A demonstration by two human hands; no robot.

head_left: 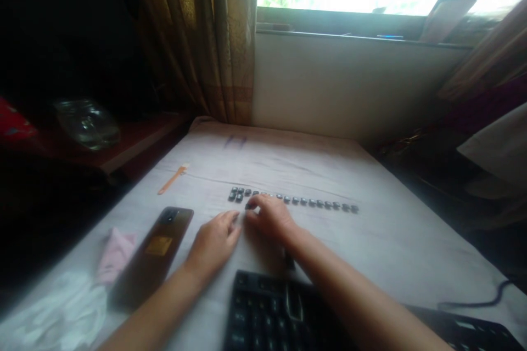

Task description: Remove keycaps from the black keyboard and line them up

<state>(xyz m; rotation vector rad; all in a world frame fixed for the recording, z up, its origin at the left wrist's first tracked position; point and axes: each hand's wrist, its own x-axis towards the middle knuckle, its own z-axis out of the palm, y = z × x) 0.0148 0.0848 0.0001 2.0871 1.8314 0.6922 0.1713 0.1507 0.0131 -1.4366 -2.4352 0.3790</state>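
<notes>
A row of black keycaps [310, 202] runs across the white-covered table, with a short second row begun at its left end. My right hand [269, 215] reaches in just below the row, its thumb and fingers pinched on a small dark keycap [248, 206]. Close by on the left, my left hand [214, 238] rests with curled fingers; what they hold, if anything, is too blurred to name. Below both hands lies a black keyboard [263, 312], partly covered by my right forearm. A wire loop tool [293, 303] lies on the keyboard.
Left of my hands lie a brown smartphone [175, 236], a pink cloth [115, 255] and crumpled white material [61, 312]. An orange-handled brush [172, 180] lies farther back. A dark cable [473, 304] runs at the right edge. A glass bowl [88, 123] stands on a side shelf.
</notes>
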